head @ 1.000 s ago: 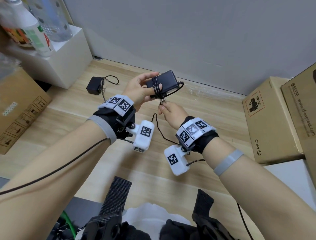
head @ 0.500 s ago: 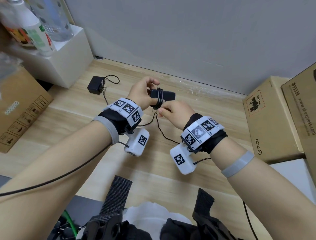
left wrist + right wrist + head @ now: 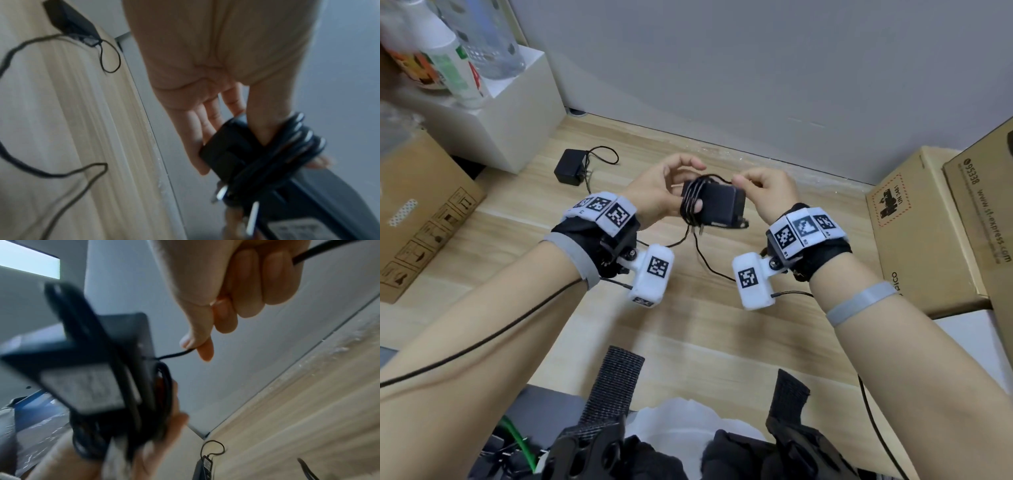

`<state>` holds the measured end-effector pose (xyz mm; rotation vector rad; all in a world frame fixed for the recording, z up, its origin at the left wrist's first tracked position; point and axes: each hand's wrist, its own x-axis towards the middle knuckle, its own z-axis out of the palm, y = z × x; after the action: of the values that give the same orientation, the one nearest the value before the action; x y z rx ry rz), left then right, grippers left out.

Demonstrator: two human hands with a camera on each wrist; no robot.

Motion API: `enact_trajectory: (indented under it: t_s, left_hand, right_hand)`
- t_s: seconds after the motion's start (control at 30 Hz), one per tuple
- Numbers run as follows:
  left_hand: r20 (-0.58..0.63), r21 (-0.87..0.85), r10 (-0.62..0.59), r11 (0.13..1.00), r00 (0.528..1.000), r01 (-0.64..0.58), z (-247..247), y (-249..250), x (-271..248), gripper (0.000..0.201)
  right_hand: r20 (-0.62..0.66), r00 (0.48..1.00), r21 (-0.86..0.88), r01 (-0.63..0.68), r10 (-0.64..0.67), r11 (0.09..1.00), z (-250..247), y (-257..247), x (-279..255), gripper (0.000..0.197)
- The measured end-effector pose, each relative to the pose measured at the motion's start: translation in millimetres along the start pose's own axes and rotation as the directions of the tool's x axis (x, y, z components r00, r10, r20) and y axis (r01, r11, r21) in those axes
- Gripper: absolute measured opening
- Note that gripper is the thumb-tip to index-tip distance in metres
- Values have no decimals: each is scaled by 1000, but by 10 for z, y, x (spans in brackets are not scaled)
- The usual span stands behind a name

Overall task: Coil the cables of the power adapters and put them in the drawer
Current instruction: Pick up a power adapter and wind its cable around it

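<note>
Black power adapter [image 3: 717, 205], cable [image 3: 690, 202] coiled round it: gripped in left hand [image 3: 657, 197], thumb under the turns, above mid-table [image 3: 688, 335]. Right hand [image 3: 767, 192], fingers curled, pinches the cable. Second adapter [image 3: 568, 167] near far-left table edge

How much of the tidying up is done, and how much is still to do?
Not much is finished. The left hand grips one adapter with several cable loops already wound round it. The right hand pinches the cable to wind more, and a loose length hangs to the desk. The second adapter lies on the desk, cable uncoiled. No drawer shows, so nothing looks put away.
</note>
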<state>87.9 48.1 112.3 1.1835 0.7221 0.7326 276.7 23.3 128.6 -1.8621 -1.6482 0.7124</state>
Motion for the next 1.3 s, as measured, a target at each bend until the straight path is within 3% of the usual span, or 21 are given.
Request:
enact_trajectory:
  t_s: [0.13, 0.2, 0.43, 0.7, 0.8, 0.93, 1.13, 1.3]
  left_hand:
    - [-136, -165, 69, 982, 988, -91, 87, 113, 40, 39]
    - [-184, -176, 79, 978, 980, -112, 110, 145, 68, 37]
    - [-350, 31, 99, 995, 931, -94, 147, 102, 127, 41]
    - [-405, 214, 147, 975, 902, -63, 81, 36, 150, 46]
    - [-400, 288, 149, 957, 904, -30, 32, 17, 136, 47]
    - [-401, 315, 127, 949, 907, 7, -11, 13, 111, 45]
    - [-407, 277, 86, 960, 909, 33, 1, -24, 95, 44]
    - [-415, 190, 50, 981, 908, 33, 30, -24, 91, 40]
  right_hand:
    - [74, 997, 29, -18, 15, 999, 177, 19, -60, 31]
    - [125, 992, 50, 4, -10, 999, 257, -8, -100, 26]
    - [234, 972, -15, 11, -7, 1000, 356, -77, -195, 29]
    - [333, 939, -55, 110, -85, 992, 335, -108, -278, 31]
    - [254, 958, -81, 159, -134, 984, 306, -153, -282, 25]
    - [76, 993, 224, 70, -89, 972, 225, -191, -241, 13]
    - [148, 989, 587, -67, -26, 807, 85, -244, -143, 24]
    - [134, 990, 689, -59, -46, 722, 90, -203, -134, 21]
